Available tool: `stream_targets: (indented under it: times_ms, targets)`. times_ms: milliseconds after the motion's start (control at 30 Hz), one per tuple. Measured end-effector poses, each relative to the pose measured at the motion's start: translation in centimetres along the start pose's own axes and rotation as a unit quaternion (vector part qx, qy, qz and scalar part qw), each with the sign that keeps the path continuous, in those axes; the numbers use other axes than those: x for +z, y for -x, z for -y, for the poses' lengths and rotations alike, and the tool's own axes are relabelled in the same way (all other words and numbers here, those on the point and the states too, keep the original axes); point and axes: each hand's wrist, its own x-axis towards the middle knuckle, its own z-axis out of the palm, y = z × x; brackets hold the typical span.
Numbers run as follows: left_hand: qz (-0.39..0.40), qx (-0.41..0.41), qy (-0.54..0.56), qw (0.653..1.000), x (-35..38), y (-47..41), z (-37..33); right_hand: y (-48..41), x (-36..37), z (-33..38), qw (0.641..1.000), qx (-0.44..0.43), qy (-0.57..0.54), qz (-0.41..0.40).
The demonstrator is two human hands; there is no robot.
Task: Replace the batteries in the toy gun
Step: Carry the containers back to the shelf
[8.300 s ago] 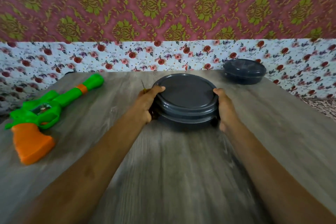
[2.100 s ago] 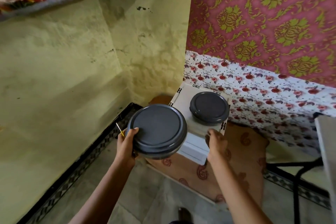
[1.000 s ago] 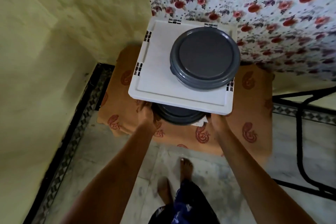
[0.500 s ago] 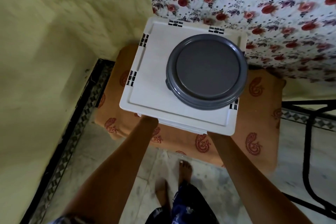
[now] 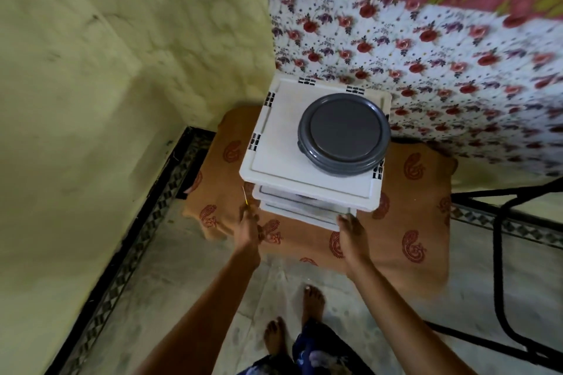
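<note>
- The left hand [image 5: 248, 227] is curled round a thin yellow stick [image 5: 244, 195] that pokes up out of it. It may be a small screwdriver, but it is too thin and blurry to tell.
- The right hand [image 5: 350, 231] holds nothing. Its fingers look fairly straight and touch the front of a drawer [image 5: 304, 213] in the white drawers [image 5: 280, 143].
- A grey box [image 5: 344, 134] with its lid on sits on top of the drawers, close to the right edge.
- The toy gun is not in view here, and no batteries show.
- What could go wrong: the drawers stand on a soft mat [image 5: 411, 222], so a hard push on the drawer could make them wobble. Then the grey box could slide off, since it is so near the edge.
- The stick is right beside the drawers. It could catch on them and slip out of the left hand.
- What is different: half a second ago both hands were hidden under the top of the drawers. Now both are out in plain sight.
- One second ago a second grey box showed in the open drawer. Now it cannot be seen.
- About eight seconds ago that box was on the desk, and the toy gun lay to its left.
</note>
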Motion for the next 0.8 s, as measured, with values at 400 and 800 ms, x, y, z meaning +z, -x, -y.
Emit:
stream_targets:
  times_ms: [400,800]
  targets:
    - [0.002,0.149,0.021,0.989,-1.9,3.8,-6.4,5.8,0.6,8.6,0.946,-0.322,0.031,-0.01]
    - [-0.026,0.26,-0.33,0.907,6.5,-3.0,-13.7,-3.3,-2.1,13.4,0.802,-0.374,0.462,-0.059]
